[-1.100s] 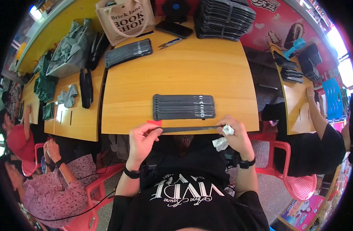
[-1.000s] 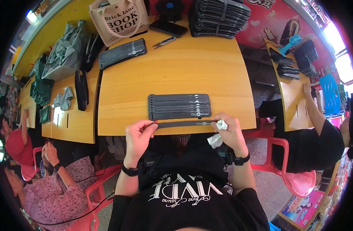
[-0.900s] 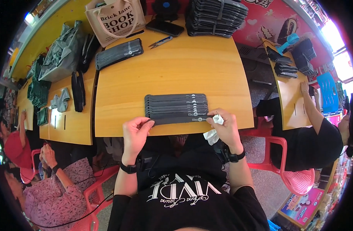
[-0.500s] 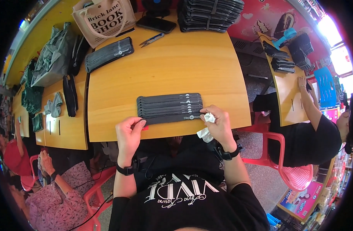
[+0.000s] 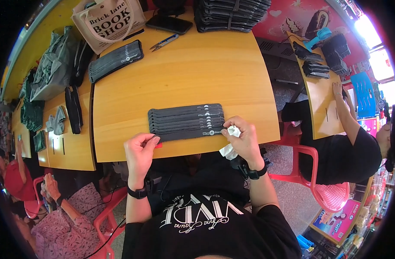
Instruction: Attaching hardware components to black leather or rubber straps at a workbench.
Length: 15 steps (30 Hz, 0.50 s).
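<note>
A row of overlapping dark grey fabric straps (image 5: 180, 118) with white printing lies near the table's front edge. Between thumb and fingers, my left hand (image 5: 138, 153) pinches the left end of the nearest strap (image 5: 180, 135). A small red piece (image 5: 159, 145) shows beside those fingertips. At the same strap's right end is my right hand (image 5: 247, 140), its thumb and forefinger closed on the corner. Tucked in that hand is a crumpled white piece (image 5: 229, 151), paper or cloth; I cannot tell which.
Another strap bundle (image 5: 116, 60) lies at the table's (image 5: 184, 77) far left, by thread snips (image 5: 164, 42) and a tote bag (image 5: 109, 23). A phone (image 5: 169, 24) and a tied stack of straps (image 5: 230, 15) stand at the back. People sit at side tables, left and right.
The view has shifted slightly, so the table things sit a little further left. Both hands keep hold of the nearest strap's ends, with barely any movement.
</note>
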Each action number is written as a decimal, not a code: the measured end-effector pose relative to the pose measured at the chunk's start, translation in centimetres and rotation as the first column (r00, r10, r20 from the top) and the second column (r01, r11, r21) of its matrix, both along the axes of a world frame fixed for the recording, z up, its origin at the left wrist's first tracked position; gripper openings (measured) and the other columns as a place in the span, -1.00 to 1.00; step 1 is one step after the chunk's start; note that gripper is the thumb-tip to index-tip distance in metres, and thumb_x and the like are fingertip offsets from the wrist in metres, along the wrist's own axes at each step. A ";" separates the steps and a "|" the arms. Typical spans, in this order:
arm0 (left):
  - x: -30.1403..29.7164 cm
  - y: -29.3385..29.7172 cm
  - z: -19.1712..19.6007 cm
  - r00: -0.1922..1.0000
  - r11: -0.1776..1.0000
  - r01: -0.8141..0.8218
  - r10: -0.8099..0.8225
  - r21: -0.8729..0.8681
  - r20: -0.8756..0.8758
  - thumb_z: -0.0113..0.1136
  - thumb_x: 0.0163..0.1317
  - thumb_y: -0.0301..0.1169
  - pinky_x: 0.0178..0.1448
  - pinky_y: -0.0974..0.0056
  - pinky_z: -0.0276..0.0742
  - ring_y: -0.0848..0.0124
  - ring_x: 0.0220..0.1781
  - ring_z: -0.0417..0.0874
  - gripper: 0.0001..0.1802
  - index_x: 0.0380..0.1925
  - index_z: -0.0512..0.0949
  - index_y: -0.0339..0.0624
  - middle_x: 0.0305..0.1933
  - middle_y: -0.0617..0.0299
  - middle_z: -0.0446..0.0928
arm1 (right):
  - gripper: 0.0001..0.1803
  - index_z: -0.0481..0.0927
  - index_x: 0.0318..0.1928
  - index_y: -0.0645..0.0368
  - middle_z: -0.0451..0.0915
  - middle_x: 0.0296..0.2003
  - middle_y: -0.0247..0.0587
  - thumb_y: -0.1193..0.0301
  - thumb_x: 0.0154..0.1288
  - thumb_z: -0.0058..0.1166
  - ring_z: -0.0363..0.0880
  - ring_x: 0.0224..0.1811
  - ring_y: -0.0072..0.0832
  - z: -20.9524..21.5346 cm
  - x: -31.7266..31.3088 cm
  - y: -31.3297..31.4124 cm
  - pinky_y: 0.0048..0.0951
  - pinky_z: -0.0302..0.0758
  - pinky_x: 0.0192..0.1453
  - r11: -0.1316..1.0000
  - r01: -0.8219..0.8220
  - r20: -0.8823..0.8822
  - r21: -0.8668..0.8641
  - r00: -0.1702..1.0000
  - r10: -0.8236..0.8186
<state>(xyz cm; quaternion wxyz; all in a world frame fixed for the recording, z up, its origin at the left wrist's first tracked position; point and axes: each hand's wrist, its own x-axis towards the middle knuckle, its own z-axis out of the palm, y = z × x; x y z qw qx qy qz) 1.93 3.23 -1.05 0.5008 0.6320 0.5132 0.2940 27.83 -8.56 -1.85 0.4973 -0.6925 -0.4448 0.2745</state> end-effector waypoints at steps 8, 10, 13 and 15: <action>0.1 0.0 0.1 1.000 1.000 -0.008 0.008 -0.011 0.006 0.27 0.10 -0.61 -0.37 0.48 0.40 0.62 -0.48 0.49 -0.93 -0.44 0.61 -0.46 -0.54 0.27 0.57 | -0.84 0.54 -0.35 0.28 0.54 -0.48 -0.34 0.68 0.03 0.23 0.46 -0.41 -0.65 -0.2 0.0 0.0 -0.58 0.39 -0.32 1.000 0.008 0.057 0.003 0.998 -0.008; 0.1 0.0 0.1 1.000 1.000 -0.010 0.010 -0.017 0.010 0.27 0.11 -0.61 -0.37 0.47 0.41 0.62 -0.48 0.49 -0.93 -0.44 0.61 -0.46 -0.54 0.27 0.57 | -0.83 0.54 -0.35 0.28 0.54 -0.48 -0.33 0.68 0.03 0.23 0.47 -0.40 -0.64 -0.1 -0.1 0.0 -0.57 0.40 -0.29 1.000 0.009 0.054 -0.004 0.998 -0.009; 0.1 0.0 0.0 1.000 1.000 -0.009 0.009 -0.013 -0.011 0.27 0.11 -0.61 -0.37 0.48 0.41 0.62 -0.48 0.49 -0.93 -0.44 0.61 -0.45 -0.54 0.27 0.57 | -0.84 0.53 -0.36 0.29 0.54 -0.48 -0.32 0.67 0.03 0.23 0.48 -0.38 -0.64 0.2 -0.1 0.0 -0.56 0.41 -0.28 0.999 0.010 0.049 -0.050 0.999 -0.007; 0.2 0.0 0.1 1.000 1.000 -0.010 0.011 -0.029 0.015 0.27 0.10 -0.61 -0.37 0.48 0.41 0.62 -0.48 0.49 -0.93 -0.45 0.61 -0.45 -0.54 0.27 0.57 | -0.84 0.53 -0.36 0.28 0.54 -0.48 -0.33 0.67 0.03 0.23 0.48 -0.39 -0.64 -0.1 -0.1 0.1 -0.57 0.41 -0.29 0.999 0.010 0.059 -0.030 0.998 -0.008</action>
